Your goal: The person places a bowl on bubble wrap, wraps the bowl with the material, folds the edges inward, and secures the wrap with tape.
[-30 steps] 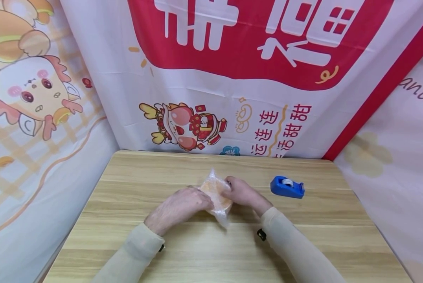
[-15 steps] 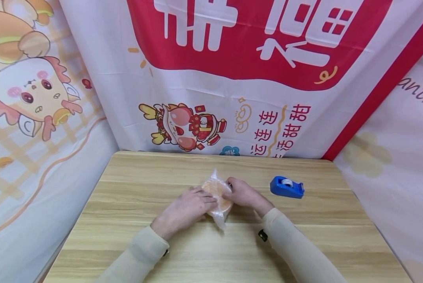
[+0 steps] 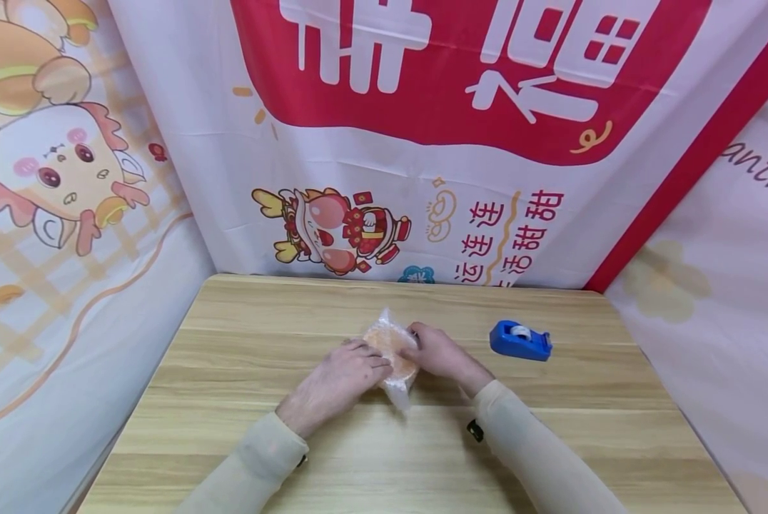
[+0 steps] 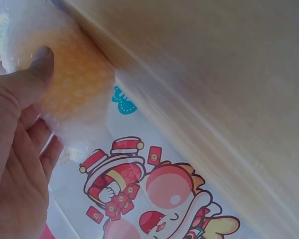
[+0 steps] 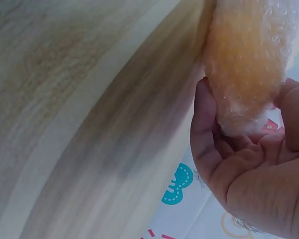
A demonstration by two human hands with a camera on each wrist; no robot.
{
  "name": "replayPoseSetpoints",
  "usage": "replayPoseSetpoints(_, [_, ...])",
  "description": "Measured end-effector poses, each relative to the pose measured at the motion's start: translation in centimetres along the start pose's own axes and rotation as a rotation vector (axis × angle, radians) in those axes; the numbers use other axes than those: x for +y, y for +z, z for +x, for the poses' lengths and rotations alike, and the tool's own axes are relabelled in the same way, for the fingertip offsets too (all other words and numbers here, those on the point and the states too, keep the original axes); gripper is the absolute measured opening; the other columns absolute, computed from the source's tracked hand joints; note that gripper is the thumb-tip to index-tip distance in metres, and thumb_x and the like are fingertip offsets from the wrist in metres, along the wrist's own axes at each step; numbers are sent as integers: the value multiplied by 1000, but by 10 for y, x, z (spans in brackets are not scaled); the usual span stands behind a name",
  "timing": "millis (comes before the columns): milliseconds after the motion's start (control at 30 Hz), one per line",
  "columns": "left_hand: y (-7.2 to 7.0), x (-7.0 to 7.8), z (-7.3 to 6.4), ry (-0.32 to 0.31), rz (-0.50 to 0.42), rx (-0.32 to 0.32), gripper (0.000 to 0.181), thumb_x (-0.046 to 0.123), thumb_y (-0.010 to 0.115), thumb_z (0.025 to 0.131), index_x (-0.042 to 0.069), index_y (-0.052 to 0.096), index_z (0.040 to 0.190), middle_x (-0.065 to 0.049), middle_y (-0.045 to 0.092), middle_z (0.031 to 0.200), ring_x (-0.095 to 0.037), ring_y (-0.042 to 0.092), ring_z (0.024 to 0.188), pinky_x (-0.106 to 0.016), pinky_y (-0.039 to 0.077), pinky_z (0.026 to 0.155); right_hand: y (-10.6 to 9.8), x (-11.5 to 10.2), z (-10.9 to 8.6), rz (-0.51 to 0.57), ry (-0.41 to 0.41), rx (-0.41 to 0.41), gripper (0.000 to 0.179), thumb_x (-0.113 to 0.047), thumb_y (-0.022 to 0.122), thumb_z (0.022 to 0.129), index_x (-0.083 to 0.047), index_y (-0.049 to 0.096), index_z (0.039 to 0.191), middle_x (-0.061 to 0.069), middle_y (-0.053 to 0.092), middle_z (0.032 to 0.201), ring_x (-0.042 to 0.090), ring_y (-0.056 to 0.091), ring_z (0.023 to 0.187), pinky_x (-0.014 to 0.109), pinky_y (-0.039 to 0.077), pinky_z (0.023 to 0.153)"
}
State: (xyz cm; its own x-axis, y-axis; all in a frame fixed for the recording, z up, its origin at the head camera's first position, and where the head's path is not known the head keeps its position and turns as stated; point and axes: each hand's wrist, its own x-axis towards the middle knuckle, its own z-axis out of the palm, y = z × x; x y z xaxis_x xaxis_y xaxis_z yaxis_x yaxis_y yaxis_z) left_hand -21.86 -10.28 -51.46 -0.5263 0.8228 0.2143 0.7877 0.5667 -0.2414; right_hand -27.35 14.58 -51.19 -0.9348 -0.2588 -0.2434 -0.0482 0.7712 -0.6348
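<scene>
A roundish orange thing in bubble wrap (image 3: 387, 339) is held between both hands over the middle of the table, the loose wrap ends sticking out at its far and near sides. My left hand (image 3: 342, 377) grips its left side; in the left wrist view the thumb lies across the wrap (image 4: 82, 79) and the fingers bend along its edge. From the right, my right hand (image 3: 445, 353) holds the other side, its fingers curled round the wrapped end (image 5: 249, 59) in the right wrist view. What the orange thing is stays hidden under the wrap.
A blue tape dispenser (image 3: 521, 340) with a roll of tape stands right of the hands on the wood-grain table (image 3: 384, 457). Printed cloth (image 3: 358, 157) hangs close behind the table's far edge, and more cloth covers both sides.
My left hand has shifted slightly, its fingers lying further over the top of the wrapped thing. The bundle has turned a little, while the right hand keeps its hold.
</scene>
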Motion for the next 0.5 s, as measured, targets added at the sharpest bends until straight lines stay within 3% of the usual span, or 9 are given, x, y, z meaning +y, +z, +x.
replayPoseSetpoints(100, [0, 1, 1, -14, 0, -4, 29, 19, 80, 110, 26, 82, 137, 11, 87, 137, -15, 77, 136, -41, 62, 124, -4, 2, -1, 27, -6, 10, 41, -33, 74, 117, -5, 72, 147, 13, 82, 132, 24, 76, 114, 50, 69, 110])
replayPoseSetpoints(167, [0, 1, 3, -32, -50, -27, 27, 28, 78, 112, 25, 81, 139, 10, 86, 140, -16, 77, 138, -43, 61, 126, -9, 2, -2, 40, -15, 30, 41, -33, 70, 120, -5, 72, 149, 14, 81, 138, 28, 78, 123, 52, 69, 113])
replayPoseSetpoints(267, [-4, -2, 5, -78, -154, -81, 41, 45, 73, 116, 24, 77, 150, 5, 82, 151, -20, 74, 147, -49, 56, 133, -17, 1, -4, 62, -21, 69, 42, -32, 66, 122, -5, 69, 154, 16, 79, 147, 34, 76, 136, 55, 67, 118])
replayPoseSetpoints(367, [-14, -10, 4, -163, -254, -112, 57, 57, 66, 117, 22, 71, 161, 0, 75, 163, -25, 69, 156, -56, 50, 138, -28, 0, -9, 72, -14, 108, 45, -35, 62, 123, -6, 66, 158, 17, 76, 153, 38, 73, 144, 58, 64, 123])
replayPoseSetpoints(500, [-28, -25, -1, -293, -305, -73, 58, 54, 61, 121, 19, 66, 167, -5, 70, 170, -31, 64, 161, -61, 45, 141, -41, -1, -18, 28, 15, 145, 54, -46, 57, 124, -11, 63, 164, 16, 72, 161, 39, 70, 149, 61, 62, 125])
